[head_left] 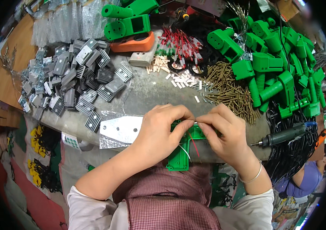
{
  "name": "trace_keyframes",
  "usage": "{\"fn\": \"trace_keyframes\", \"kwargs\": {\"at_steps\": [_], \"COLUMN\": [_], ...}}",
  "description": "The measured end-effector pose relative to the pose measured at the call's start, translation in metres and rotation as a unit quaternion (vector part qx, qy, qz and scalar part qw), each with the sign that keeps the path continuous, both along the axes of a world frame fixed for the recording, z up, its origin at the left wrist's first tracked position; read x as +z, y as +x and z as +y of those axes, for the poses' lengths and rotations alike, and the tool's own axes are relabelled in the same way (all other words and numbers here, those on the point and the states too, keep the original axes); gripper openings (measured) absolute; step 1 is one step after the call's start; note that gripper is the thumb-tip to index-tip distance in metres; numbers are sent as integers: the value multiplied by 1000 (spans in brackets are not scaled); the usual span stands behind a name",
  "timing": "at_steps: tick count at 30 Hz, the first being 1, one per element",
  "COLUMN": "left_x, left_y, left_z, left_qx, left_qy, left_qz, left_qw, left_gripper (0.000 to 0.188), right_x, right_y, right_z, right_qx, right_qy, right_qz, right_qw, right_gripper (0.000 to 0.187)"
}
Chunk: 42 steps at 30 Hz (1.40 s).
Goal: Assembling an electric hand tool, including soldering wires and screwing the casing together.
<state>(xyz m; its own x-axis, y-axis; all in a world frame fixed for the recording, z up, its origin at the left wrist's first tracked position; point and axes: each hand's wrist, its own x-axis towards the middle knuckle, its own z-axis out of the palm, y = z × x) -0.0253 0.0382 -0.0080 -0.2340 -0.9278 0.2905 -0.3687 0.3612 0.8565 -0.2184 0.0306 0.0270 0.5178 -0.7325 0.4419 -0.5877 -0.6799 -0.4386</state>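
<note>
A green plastic tool housing half [179,156] lies at the table's front edge, its inner ribs facing up and its handle end toward me. A red wire [194,145] and a white wire [185,152] trail out over it. My left hand [163,124] is closed in a pinch above the housing's upper part. Opposite it, my right hand [224,132] also pinches. The fingertips of both nearly meet around a tiny pale piece, too small to name, and the fingers hide most of it. Beside my left wrist lies a white tapered plate [121,128] with dark round spots on plastic film.
Grey finned heatsinks [69,74] pile up at left. Brass-coloured screws [228,86], small white tubes [182,81] and red-wired parts [178,46] lie behind my hands. Green housings [281,61] heap at right, near a power screwdriver [285,135] and black cables [293,157]. Another person [310,176] sits far right.
</note>
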Motion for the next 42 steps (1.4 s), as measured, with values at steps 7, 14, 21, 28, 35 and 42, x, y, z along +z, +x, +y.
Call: {"fn": "trace_keyframes", "kwargs": {"at_steps": [7, 14, 21, 28, 35, 42], "left_x": [-8, -6, -8, -8, -7, -11], "left_y": [-1, 3, 2, 1, -1, -2], "left_z": [-4, -8, -10, -8, -11, -9], "left_qx": [5, 29, 1, 14, 9, 18], "left_qy": [-197, -172, -181, -112, -162, -111], "left_qz": [-64, -19, -20, 35, 13, 48], "left_qw": [978, 984, 983, 993, 987, 993], "left_gripper": [14, 17, 17, 16, 11, 12], "right_x": [3, -6, -13, -6, -7, -15], "right_y": [-1, 0, -11, -2, -13, -4], "right_z": [-9, -2, -22, -5, -21, -9], "right_qx": [-40, -30, 36, -37, 27, 24], "right_qy": [556, 380, 504, 235, 721, -74], "right_qz": [-210, -164, -205, -77, -337, 35], "right_qw": [803, 910, 838, 968, 604, 996], "right_gripper": [6, 14, 14, 11, 31, 12]}}
